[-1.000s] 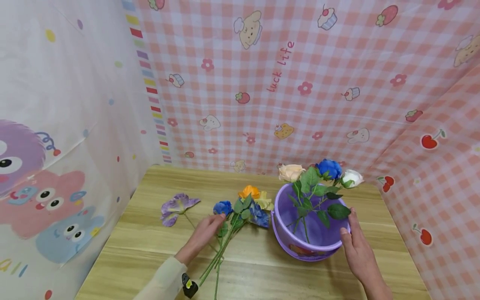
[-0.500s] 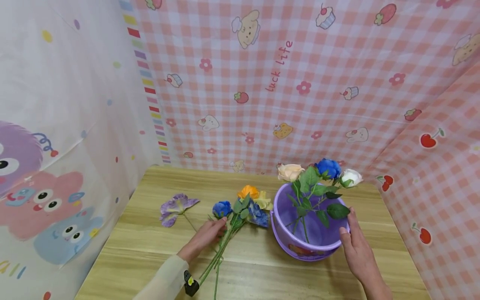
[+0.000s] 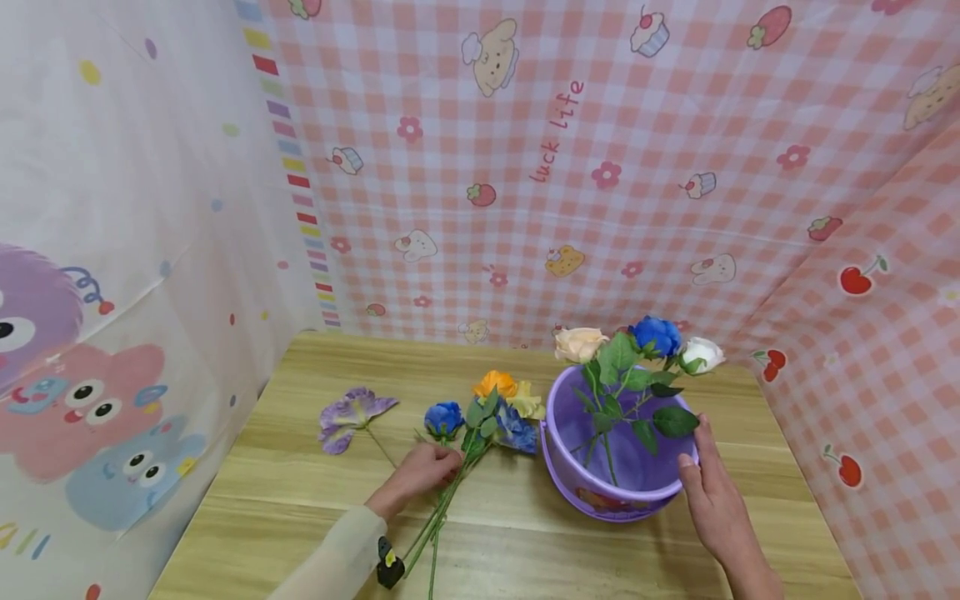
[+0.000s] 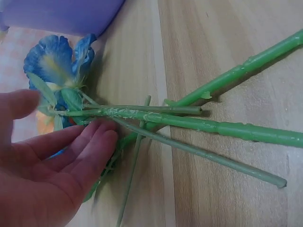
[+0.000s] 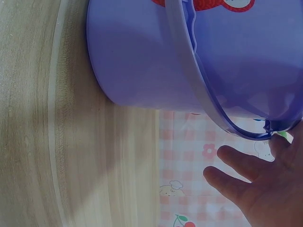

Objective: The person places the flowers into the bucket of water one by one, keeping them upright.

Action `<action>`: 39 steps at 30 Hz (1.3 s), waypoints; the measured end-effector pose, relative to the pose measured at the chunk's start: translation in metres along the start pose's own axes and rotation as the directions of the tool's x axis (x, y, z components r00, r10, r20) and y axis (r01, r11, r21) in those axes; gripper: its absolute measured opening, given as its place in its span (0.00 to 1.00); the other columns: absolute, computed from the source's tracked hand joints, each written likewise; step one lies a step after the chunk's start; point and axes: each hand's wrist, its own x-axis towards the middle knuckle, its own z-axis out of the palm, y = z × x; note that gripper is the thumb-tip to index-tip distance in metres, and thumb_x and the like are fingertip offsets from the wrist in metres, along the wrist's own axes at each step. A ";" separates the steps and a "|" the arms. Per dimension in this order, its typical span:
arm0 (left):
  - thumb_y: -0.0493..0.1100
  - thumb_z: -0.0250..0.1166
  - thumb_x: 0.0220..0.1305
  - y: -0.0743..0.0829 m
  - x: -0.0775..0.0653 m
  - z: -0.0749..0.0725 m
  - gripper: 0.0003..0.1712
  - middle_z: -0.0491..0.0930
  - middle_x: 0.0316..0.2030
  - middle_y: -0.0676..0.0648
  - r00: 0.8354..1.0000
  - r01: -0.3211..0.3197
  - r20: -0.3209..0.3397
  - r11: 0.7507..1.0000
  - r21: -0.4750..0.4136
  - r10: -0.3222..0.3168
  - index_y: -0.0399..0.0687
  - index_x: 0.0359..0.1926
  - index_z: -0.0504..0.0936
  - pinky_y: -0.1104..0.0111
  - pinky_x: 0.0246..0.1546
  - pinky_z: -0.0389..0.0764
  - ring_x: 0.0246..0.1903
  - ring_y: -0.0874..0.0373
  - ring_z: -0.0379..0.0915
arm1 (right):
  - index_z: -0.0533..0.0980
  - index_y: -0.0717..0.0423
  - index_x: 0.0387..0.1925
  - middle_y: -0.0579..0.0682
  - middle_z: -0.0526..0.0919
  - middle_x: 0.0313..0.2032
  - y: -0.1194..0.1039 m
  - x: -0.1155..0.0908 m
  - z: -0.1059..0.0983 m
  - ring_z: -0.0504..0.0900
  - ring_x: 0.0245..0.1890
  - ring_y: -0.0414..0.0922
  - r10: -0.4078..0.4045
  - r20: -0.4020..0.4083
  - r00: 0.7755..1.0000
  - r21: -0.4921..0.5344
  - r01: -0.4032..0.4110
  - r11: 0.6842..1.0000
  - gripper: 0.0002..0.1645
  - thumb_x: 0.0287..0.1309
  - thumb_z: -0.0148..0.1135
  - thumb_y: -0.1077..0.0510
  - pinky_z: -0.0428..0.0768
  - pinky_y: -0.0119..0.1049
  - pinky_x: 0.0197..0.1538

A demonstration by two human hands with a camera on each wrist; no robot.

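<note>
My left hand (image 3: pixel 420 473) is at the green stems (image 3: pixel 437 518) of several artificial flowers lying on the table. In the left wrist view its fingertips (image 4: pixel 108 137) touch or nearly touch the crossed stems, and the thumb stands apart. Just beyond the hand lies a blue rose (image 3: pixel 444 418), beside an orange flower (image 3: pixel 495 384), a pale yellow one (image 3: pixel 528 402) and a blue-petalled flower (image 3: pixel 517 429). My right hand (image 3: pixel 718 508) rests against the right side of a purple bucket (image 5: pixel 142 61), fingers straight. In the bucket stand a peach rose (image 3: pixel 580 344), a blue rose (image 3: pixel 657 335) and a white rose (image 3: pixel 702 356).
A purple flower (image 3: pixel 352 412) with a thin stem lies left of the bunch. The bucket's handle (image 5: pixel 201 80) hangs down along its front. Patterned cloth (image 3: pixel 420 183) closes off the back and both sides of the wooden table (image 3: pixel 262 492).
My left hand has drawn back from the blue rose's bloom and shifted slightly right and nearer, along the stems. My right hand and the bucket stay put.
</note>
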 end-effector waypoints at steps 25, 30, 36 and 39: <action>0.28 0.68 0.61 -0.005 0.015 0.004 0.15 0.88 0.33 0.43 0.994 -0.099 -0.027 0.991 0.086 0.102 0.29 0.49 0.87 0.70 0.27 0.83 0.26 0.58 0.83 | 0.44 0.54 0.83 0.65 0.47 0.80 0.000 -0.001 0.000 0.49 0.76 0.56 -0.018 -0.023 1.000 0.001 0.018 1.000 0.38 0.81 0.44 0.55 0.42 0.14 0.67; 0.28 0.67 0.61 0.002 0.011 -0.002 0.14 0.88 0.34 0.44 0.994 -0.098 -0.027 0.990 0.105 0.102 0.30 0.48 0.87 0.71 0.27 0.82 0.28 0.59 0.82 | 0.44 0.55 0.83 0.65 0.47 0.80 -0.001 -0.001 0.000 0.48 0.77 0.54 -0.020 -0.024 1.000 0.003 0.020 1.000 0.38 0.82 0.44 0.55 0.42 0.13 0.67; 0.29 0.67 0.63 0.010 0.004 -0.009 0.15 0.88 0.35 0.45 0.996 -0.064 -0.050 0.994 0.094 0.068 0.32 0.50 0.86 0.67 0.28 0.84 0.30 0.55 0.83 | 0.44 0.55 0.83 0.65 0.47 0.80 -0.001 -0.001 0.000 0.49 0.76 0.54 -0.018 -0.021 1.000 0.001 0.018 1.000 0.38 0.82 0.43 0.55 0.42 0.13 0.66; 0.29 0.67 0.61 0.014 0.001 -0.014 0.15 0.88 0.36 0.45 0.993 -0.075 -0.081 0.993 0.092 0.083 0.33 0.50 0.87 0.68 0.31 0.84 0.31 0.56 0.83 | 0.44 0.56 0.83 0.65 0.47 0.80 -0.001 -0.001 0.000 0.48 0.77 0.54 -0.019 -0.022 1.000 0.000 0.019 1.000 0.38 0.82 0.43 0.55 0.42 0.13 0.66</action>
